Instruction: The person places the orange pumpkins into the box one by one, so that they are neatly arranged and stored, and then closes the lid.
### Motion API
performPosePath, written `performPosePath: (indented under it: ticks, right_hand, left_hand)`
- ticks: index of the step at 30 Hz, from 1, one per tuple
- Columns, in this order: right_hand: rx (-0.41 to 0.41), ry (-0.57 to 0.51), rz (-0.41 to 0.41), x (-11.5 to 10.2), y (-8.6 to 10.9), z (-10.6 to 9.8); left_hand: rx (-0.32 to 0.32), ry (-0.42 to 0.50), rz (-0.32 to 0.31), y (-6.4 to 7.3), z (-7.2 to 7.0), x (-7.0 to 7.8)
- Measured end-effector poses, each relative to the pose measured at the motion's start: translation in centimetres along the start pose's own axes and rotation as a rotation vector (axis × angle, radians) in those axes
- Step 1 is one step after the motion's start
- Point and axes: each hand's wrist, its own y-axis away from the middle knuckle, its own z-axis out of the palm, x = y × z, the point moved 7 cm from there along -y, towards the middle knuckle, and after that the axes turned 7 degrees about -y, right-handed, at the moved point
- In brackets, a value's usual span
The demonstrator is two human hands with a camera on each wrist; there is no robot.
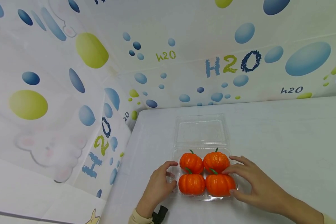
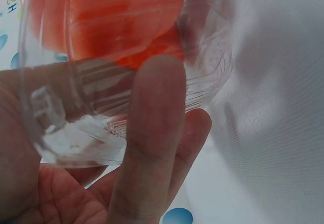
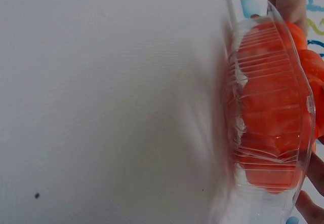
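An open clear plastic clamshell container (image 1: 201, 146) lies on the white table with its lid (image 1: 200, 130) folded back. Small orange pumpkins, apparently artificial, with green stems sit inside in two rows: back left (image 1: 191, 163), back right (image 1: 216, 161), front left (image 1: 191, 184), front right (image 1: 220, 184). My left hand (image 1: 159, 183) holds the container's left end, its thumb (image 2: 154, 127) across the front corner in the left wrist view. My right hand (image 1: 257, 183) grips the front right pumpkin between thumb and fingers, near the right rim. In the right wrist view only its fingertips (image 3: 309, 206) show.
White cloth covers the table (image 1: 291, 140). Behind it and at the left stand sheet walls (image 1: 184, 25) printed with blue and green dots and H2O lettering. A black strap (image 1: 160, 214) is by the left wrist.
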Motion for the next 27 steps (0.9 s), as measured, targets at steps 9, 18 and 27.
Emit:
performPosePath:
  ticks: [9,18,27]
  right_hand:
    - [0.027,0.027,-0.071,-0.29,-0.02,0.34]
    - [0.055,0.095,-0.080,-0.28,0.09,0.38]
    - [0.073,0.110,-0.098,-0.39,0.16,0.45]
  left_hand:
    - [0.001,-0.012,-0.005,-0.10,0.08,-0.11]
    - [0.001,-0.007,0.006,-0.01,0.03,0.02]
    - [0.000,-0.044,0.007,-0.06,-0.03,0.05]
